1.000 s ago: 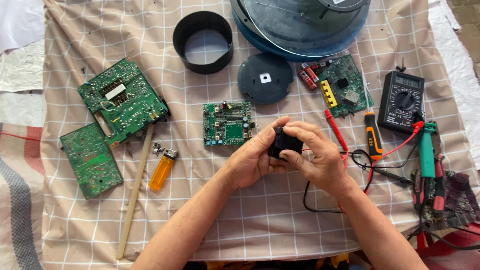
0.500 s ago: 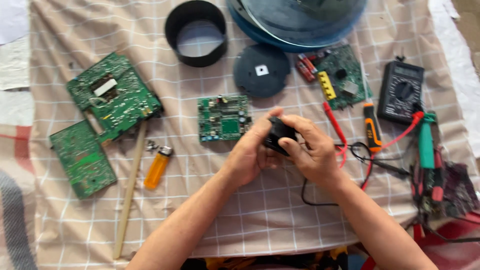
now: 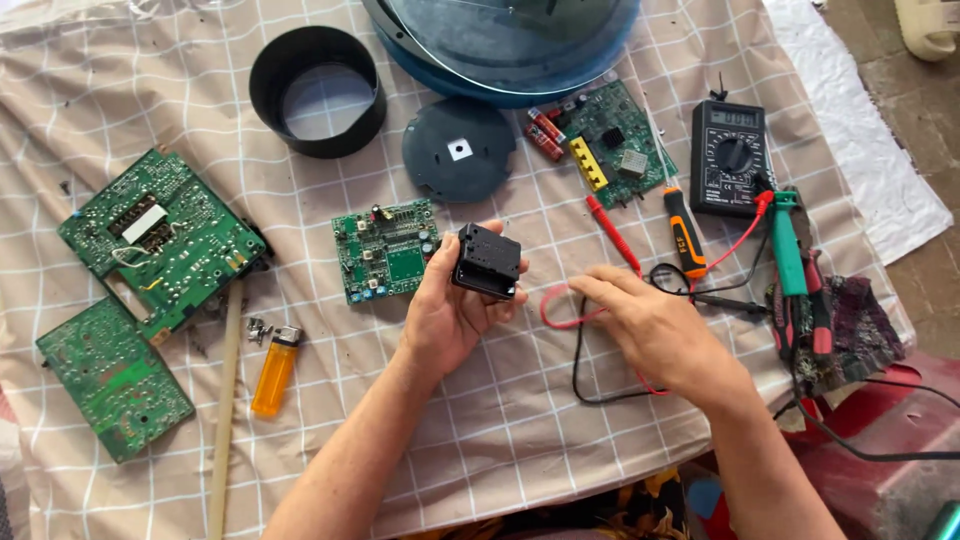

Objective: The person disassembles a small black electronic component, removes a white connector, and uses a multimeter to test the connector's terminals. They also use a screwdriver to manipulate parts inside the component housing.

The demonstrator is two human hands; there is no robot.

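Note:
My left hand [image 3: 452,305] holds a small black box-shaped part [image 3: 487,261] above the checked cloth, just right of a small green circuit board [image 3: 387,249]. My right hand [image 3: 655,330] rests on the cloth to the right, palm down, fingers loosely together and empty. Its fingertips lie by the red lead wire [image 3: 565,310]. The red probe [image 3: 612,233] and a black probe [image 3: 725,302] lie just beyond it.
A black multimeter [image 3: 732,158], an orange-handled screwdriver [image 3: 685,236] and green-handled pliers [image 3: 787,250] lie at right. Three more green boards [image 3: 165,235] [image 3: 110,375] [image 3: 610,140], a black ring [image 3: 317,90], a dark disc [image 3: 459,150], an orange lighter [image 3: 274,370] and a wooden stick [image 3: 224,400] lie around.
My right hand has let go of the black part and moved right onto the cloth by the red wire. The left hand alone keeps the part.

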